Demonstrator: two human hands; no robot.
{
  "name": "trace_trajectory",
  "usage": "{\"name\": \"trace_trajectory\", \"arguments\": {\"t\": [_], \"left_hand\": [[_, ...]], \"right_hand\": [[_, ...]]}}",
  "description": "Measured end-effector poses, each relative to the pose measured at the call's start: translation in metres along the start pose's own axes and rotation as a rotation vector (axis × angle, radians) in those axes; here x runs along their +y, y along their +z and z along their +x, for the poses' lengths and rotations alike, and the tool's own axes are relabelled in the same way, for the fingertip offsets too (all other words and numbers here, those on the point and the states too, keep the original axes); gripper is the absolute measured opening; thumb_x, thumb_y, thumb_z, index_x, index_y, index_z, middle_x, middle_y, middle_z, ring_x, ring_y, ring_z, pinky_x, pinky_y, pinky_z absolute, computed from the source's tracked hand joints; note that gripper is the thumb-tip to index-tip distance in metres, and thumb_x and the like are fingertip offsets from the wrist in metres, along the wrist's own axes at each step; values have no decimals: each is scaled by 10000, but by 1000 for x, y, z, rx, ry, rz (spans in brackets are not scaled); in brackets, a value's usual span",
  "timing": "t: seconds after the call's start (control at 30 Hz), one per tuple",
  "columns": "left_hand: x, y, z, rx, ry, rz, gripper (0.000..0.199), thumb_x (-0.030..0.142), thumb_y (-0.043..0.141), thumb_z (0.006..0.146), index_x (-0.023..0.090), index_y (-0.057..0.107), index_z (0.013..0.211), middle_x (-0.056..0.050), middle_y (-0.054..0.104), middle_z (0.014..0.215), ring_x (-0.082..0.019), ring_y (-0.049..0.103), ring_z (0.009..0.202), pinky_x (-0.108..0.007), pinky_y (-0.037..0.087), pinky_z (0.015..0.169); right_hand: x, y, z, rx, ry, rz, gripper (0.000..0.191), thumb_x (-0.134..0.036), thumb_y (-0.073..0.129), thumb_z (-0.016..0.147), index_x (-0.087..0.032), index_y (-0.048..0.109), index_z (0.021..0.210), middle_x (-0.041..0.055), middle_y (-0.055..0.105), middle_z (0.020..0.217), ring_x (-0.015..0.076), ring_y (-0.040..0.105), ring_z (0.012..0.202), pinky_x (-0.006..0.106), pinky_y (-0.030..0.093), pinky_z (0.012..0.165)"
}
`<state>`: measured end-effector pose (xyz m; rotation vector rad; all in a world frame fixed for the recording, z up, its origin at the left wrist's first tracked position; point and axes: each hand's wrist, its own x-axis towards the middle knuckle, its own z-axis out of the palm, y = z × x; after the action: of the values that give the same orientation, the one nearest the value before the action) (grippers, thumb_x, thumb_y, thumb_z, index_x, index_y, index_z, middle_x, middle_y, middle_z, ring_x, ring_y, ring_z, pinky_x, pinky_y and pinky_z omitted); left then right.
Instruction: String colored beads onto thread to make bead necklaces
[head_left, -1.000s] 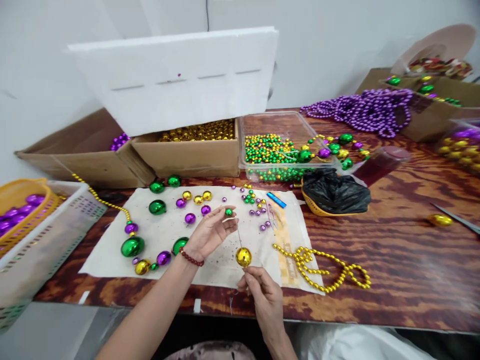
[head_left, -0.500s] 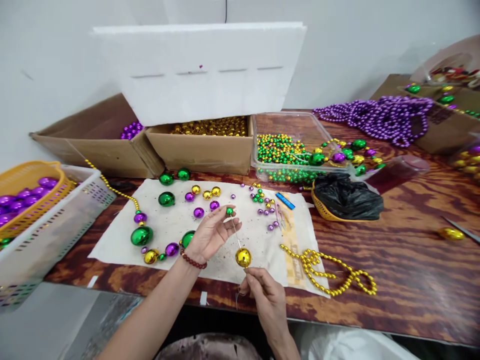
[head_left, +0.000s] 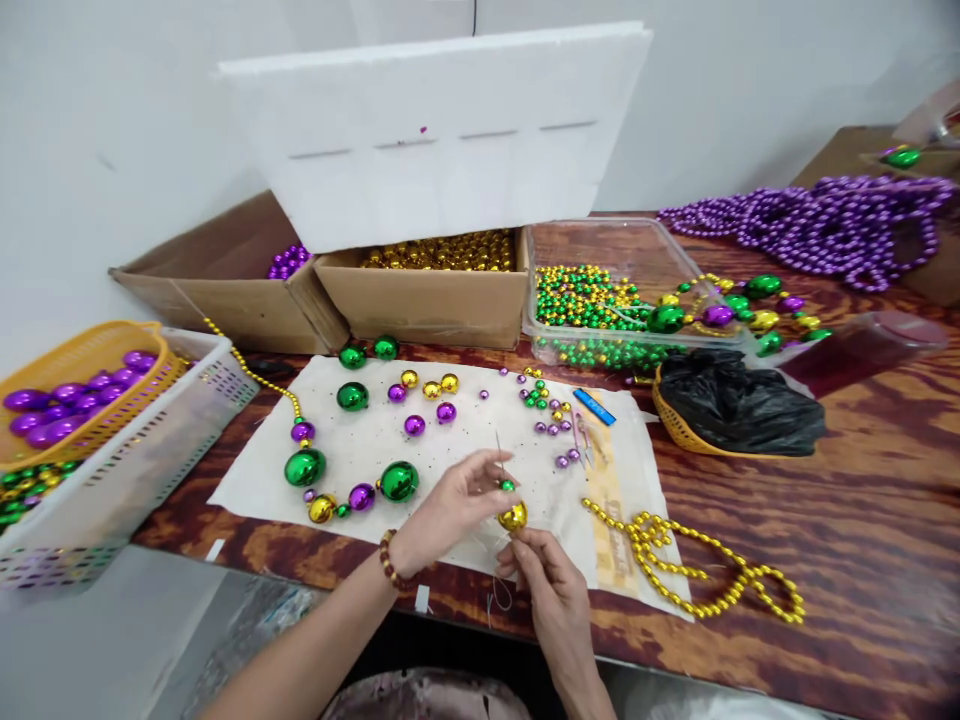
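Note:
My left hand [head_left: 469, 502] has its fingers closed at a small green bead [head_left: 508, 486], which sits just above a larger gold bead [head_left: 513, 516]. A thin needle [head_left: 498, 440] sticks up above the green bead. My right hand [head_left: 549, 572] pinches the needle's lower part right under the gold bead; its fingertips hide the exact grip. A loop of thread [head_left: 504, 597] hangs below. Left of my hands, a string of large beads with a big green bead [head_left: 399, 481] at its end curves across a white cloth [head_left: 255, 470].
Loose green, purple and gold beads lie on the cloth, with a blue strip [head_left: 594, 407] nearby. A gold bead strand [head_left: 720, 605] is at right. Behind stand a cardboard box [head_left: 427, 305], a clear tray [head_left: 637, 345] and a basket with black plastic [head_left: 739, 410]. A white basket [head_left: 172, 440] stands left.
The green bead has come down along the needle with my left hand and is now close above the gold bead. The camera view has shifted slightly left.

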<state>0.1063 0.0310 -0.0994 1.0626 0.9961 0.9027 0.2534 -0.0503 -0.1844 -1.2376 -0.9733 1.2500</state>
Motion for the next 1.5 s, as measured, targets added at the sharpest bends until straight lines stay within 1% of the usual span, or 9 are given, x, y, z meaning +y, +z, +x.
{"name": "trace_trajectory", "arguments": {"t": [0.1, 0.23, 0.4, 0.63, 0.77, 0.9, 1.2, 1.33, 1.5], "left_hand": [[8, -27, 1, 78, 107, 434, 272, 342, 670, 868, 218, 709, 1107, -91, 687, 1125, -227, 645, 996, -327, 495, 855], [14, -96, 23, 406, 230, 983, 222, 282, 539, 915, 188, 688, 1050, -105, 667, 1076, -252, 635, 958, -405, 460, 940], [2, -137, 37, 251, 139, 1280, 395, 351, 572, 887, 205, 579, 1255, -116, 594, 1216, -278, 601, 1100, -399, 459, 964], [-3, -126, 55, 366, -9, 1235, 300, 461, 606, 863, 187, 672, 964, -112, 691, 949, -279, 641, 923, -373, 475, 841], [0, -120, 50, 364, 160, 828, 438, 426, 687, 795, 180, 658, 1156, -95, 687, 1041, -207, 625, 814, -347, 493, 797], [8, -92, 29, 292, 253, 374, 543, 339, 741, 768, 219, 626, 1286, -74, 664, 1162, -164, 617, 886, -302, 496, 821], [20, -41, 16, 195, 102, -206, 329, 235, 782, 746, 217, 740, 1073, -58, 714, 1092, -185, 678, 952, -291, 510, 830], [15, -40, 17, 131, 81, -187, 343, 273, 762, 780, 219, 704, 1113, -59, 682, 1104, -201, 687, 938, -342, 528, 850], [12, -47, 15, 159, 281, 299, 422, 175, 753, 765, 238, 625, 1162, -37, 648, 1059, -157, 620, 901, -290, 496, 836]], "right_hand": [[2, 0, 5, 20, 12, 30, 313, -495, 650, 892, -182, 656, 889, 49, 716, 762, 180, 667, 614, 264, 518, 575], [5, 1, 7, 20, 26, 71, 322, -499, 660, 884, -177, 655, 887, 44, 705, 750, 168, 651, 592, 252, 501, 546], [10, 3, 6, 27, 39, 89, 346, -518, 670, 872, -173, 651, 892, 49, 708, 740, 171, 647, 566, 256, 497, 521], [16, 0, 6, 6, 32, 70, 318, -494, 654, 893, -176, 652, 919, 52, 712, 751, 171, 645, 569, 255, 497, 510], [19, 1, 6, 5, 24, 63, 319, -492, 646, 901, -175, 651, 927, 50, 712, 751, 169, 646, 568, 251, 492, 513], [18, 2, 5, -6, -3, 57, 312, -488, 636, 910, -176, 650, 924, 44, 713, 752, 165, 649, 562, 252, 492, 523], [12, 3, 4, -22, -41, 41, 302, -484, 623, 916, -184, 655, 901, 37, 704, 719, 175, 649, 554, 266, 495, 524], [14, 2, 4, -26, -38, 53, 299, -485, 622, 917, -189, 649, 884, 33, 700, 719, 174, 651, 553, 263, 490, 521], [16, 2, 5, -45, -35, 62, 266, -451, 617, 928, -190, 651, 885, 29, 696, 725, 166, 648, 559, 252, 476, 524]]}}
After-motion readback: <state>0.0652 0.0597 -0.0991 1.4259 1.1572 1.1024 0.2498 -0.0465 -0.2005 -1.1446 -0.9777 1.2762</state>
